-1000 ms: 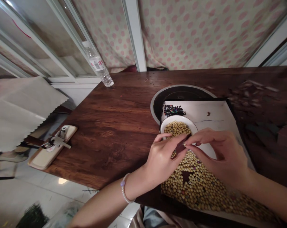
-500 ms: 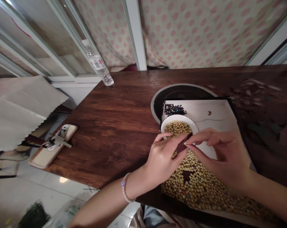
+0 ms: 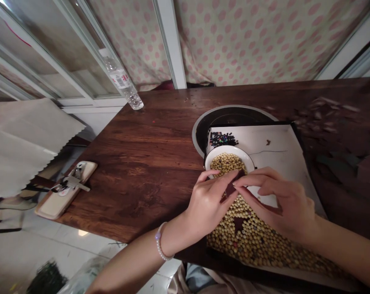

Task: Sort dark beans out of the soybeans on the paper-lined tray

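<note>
My left hand (image 3: 207, 200) is closed around a small flat dark maroon piece (image 3: 232, 185), pinched between thumb and fingers. At its right edge, the thumb and forefinger of my right hand (image 3: 285, 204) meet in a pinch. Whatever may sit between those fingertips is too small to make out. Both hands are over a shallow tray (image 3: 298, 151) with a white lining and dark rim. Loose yellowish beads (image 3: 255, 241) cover its near part, with another dark maroon piece (image 3: 239, 223) among them. A white bowl (image 3: 247, 157) of similar beads (image 3: 226, 163) stands just beyond my left hand.
Black beads (image 3: 223, 139) and a dark thread (image 3: 269, 151) lie at the tray's far side. The tray overlaps a round black plate (image 3: 200, 126) in the wooden table (image 3: 135, 163). A water bottle (image 3: 123, 81), keys (image 3: 76, 181) on a pale holder, and blurred scraps (image 3: 326, 114) are around.
The view has shifted slightly. My right fingertips stay at the maroon piece's edge, and a pale speck seen between them earlier is now harder to see. My left hand keeps its hold.
</note>
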The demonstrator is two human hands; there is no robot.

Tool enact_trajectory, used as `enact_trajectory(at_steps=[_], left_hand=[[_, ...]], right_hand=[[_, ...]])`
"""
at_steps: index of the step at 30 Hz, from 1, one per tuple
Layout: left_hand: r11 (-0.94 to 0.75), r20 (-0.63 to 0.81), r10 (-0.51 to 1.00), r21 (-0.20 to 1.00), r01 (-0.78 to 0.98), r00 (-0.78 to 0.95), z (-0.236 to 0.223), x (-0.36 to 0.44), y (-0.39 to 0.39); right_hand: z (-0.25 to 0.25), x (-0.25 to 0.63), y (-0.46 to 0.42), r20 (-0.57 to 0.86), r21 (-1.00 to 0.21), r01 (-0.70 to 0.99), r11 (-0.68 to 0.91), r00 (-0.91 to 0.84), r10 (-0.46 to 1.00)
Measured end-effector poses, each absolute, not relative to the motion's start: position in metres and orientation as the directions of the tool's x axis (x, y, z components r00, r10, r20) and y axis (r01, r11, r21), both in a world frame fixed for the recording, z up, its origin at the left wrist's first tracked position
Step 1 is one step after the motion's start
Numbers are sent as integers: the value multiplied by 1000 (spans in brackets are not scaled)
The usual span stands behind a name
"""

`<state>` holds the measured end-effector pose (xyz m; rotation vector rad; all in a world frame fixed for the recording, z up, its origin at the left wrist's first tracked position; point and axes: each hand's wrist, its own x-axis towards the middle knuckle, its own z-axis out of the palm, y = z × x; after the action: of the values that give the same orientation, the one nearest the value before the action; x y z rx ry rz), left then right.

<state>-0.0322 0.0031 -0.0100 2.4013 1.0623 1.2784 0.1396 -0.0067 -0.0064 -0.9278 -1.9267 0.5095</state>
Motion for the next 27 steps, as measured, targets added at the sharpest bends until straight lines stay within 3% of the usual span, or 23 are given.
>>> enact_trajectory(at_steps=[10, 19, 27], left_hand=[[-709, 630, 691, 494, 504, 355, -10, -32, 3], [-700, 628, 701, 516, 493, 338, -9, -31, 3], [-685, 625, 713, 525, 505, 316, -10, -31, 4]], right_hand=[[5, 134, -1, 523, -659, 502, 560, -229, 821], [4, 132, 0, 528, -710, 427, 561, -204, 824], [-5, 138, 2, 444, -766, 424, 483, -194, 875]])
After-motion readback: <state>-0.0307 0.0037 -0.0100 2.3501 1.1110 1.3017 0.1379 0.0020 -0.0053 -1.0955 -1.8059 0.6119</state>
